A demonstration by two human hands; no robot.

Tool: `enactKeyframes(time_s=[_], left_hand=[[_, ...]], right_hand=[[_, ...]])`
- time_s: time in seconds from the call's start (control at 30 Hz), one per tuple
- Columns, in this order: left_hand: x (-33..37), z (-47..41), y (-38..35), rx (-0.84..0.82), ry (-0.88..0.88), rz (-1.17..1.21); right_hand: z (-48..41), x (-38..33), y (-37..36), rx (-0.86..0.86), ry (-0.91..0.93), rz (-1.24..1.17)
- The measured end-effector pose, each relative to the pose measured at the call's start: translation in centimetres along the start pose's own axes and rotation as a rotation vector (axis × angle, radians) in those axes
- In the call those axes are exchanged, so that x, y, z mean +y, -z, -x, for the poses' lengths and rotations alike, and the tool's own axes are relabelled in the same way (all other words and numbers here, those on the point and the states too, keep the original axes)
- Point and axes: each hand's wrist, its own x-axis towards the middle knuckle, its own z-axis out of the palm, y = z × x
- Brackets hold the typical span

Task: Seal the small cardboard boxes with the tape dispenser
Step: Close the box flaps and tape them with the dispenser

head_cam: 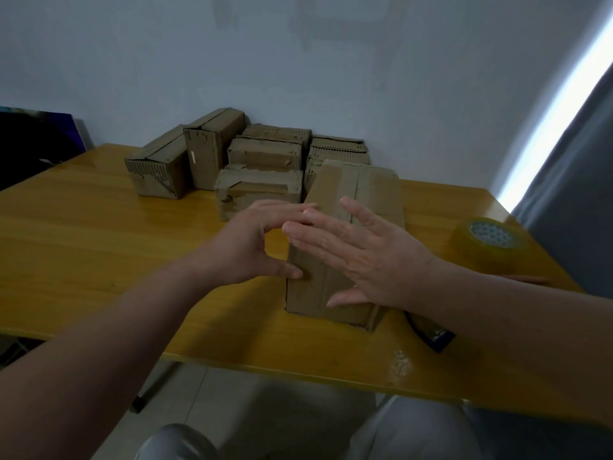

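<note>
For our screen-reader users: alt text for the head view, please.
A person's left hand and right hand rest open on a cardboard box on a yellow table. Worn boxes cluster behind; a tape roll lies at right.

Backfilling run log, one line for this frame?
box: front of table; left hand: touches its left side; right hand: flat on top; tape roll: right, untouched

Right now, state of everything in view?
near box: flaps folded shut, both hands on it
left hand: open, thumb against box side
right hand: open, flat on box top
tape roll: lying flat, untouched
tape dispenser: mostly hidden behind right forearm
back boxes: grouped by wall
</note>
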Motion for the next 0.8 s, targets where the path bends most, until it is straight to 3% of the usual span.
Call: enactKeyframes(time_s=[0.27,0.43,0.8], left_hand=[[0.2,-0.1,0.2,-0.028,0.016,-0.051],[0.5,-0.1,0.4,-0.05,0.014,-0.015],[0.7,-0.2,0.0,-0.01,0.083,-0.024]], right_hand=[[1.4,-1.4,0.6,-0.09,0.155,-0.063],[0.5,-0.2,1.3,0.021,0.067,-0.111],[1.4,-1.4,-0.6,-0.002,-0.021,0.029]])
